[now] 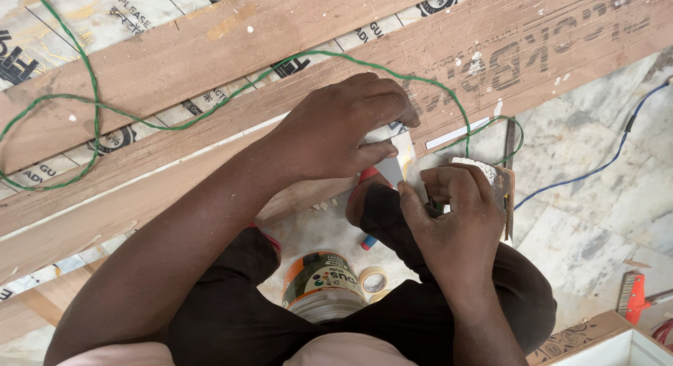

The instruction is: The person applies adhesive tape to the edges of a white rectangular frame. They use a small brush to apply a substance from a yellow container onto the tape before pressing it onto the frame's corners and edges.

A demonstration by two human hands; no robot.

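My left hand (pixel 336 131) is closed over the top of a flat metal scraper blade (pixel 401 166), just in front of a long wooden plank (pixel 210 148). A bit of red handle (pixel 367 174) shows under that hand. My right hand (pixel 459 215) pinches the lower edge of the same blade and also holds a small wooden-backed tool loaded with white putty (pixel 491 171). The two hands almost touch above my knees. What lies under the palms is hidden.
A green wire (pixel 94 106) loops over the planks. A blue cable (pixel 603 166) runs across the marble floor at right. A paint tin (pixel 322 285) and a tape roll (pixel 374 278) sit between my legs. A red-handled tool (pixel 634 296) and a white box (pixel 631 348) lie at lower right.
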